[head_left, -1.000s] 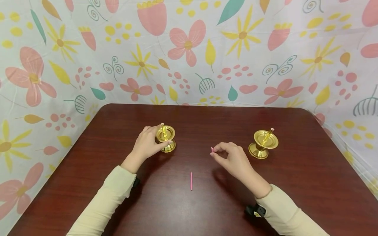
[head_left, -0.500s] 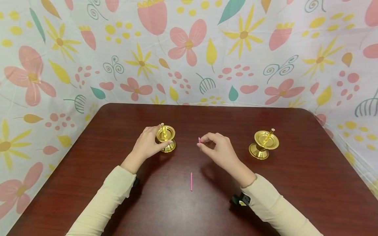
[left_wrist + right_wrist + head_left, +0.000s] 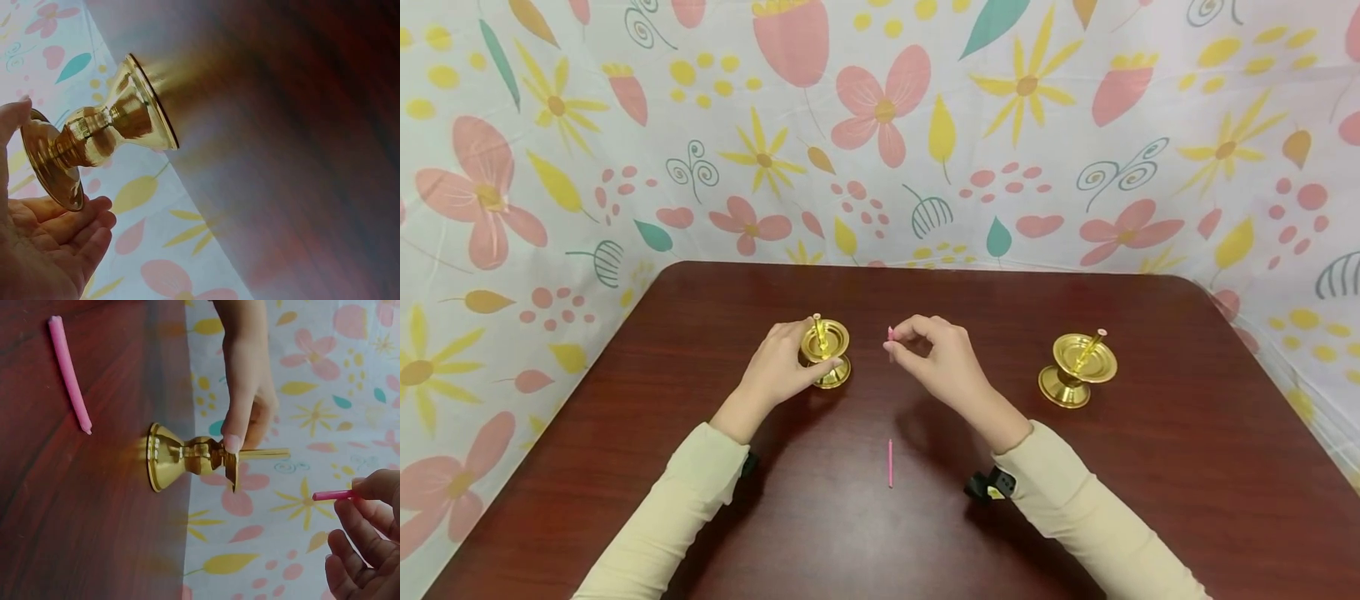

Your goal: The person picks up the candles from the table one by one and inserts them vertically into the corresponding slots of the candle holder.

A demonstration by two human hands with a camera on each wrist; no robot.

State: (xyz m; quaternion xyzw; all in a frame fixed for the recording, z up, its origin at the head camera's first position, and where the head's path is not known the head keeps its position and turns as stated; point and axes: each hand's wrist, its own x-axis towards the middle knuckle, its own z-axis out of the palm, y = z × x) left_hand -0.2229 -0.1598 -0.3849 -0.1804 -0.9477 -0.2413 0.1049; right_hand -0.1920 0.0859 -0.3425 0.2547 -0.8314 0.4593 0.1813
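Observation:
My left hand [image 3: 775, 367] holds the left gold-coloured candle holder [image 3: 833, 375] by its dish, thumb on the near side and fingers on the far side of the rim. Seen from the right wrist, a thin gold tube [image 3: 269, 453] rises from that holder's dish. Just to the right of it, my right hand [image 3: 951, 358] pinches a short pink candle [image 3: 328, 495] between thumb and fingertips, apart from the tube. Most of this candle is hidden by the fingers in the head view. Another pink candle [image 3: 891, 463] lies on the table between my forearms.
A matching gold candle holder [image 3: 1066, 387], also with a tube, stands upright on the right of the dark reddish wooden table [image 3: 1000, 300]. A flower-patterned cloth [image 3: 880, 192] hangs behind the table and along its sides.
My right hand has moved left and away from me with the pink candle, coming nearer the left candle holder. My left hand stays on that holder's dish.

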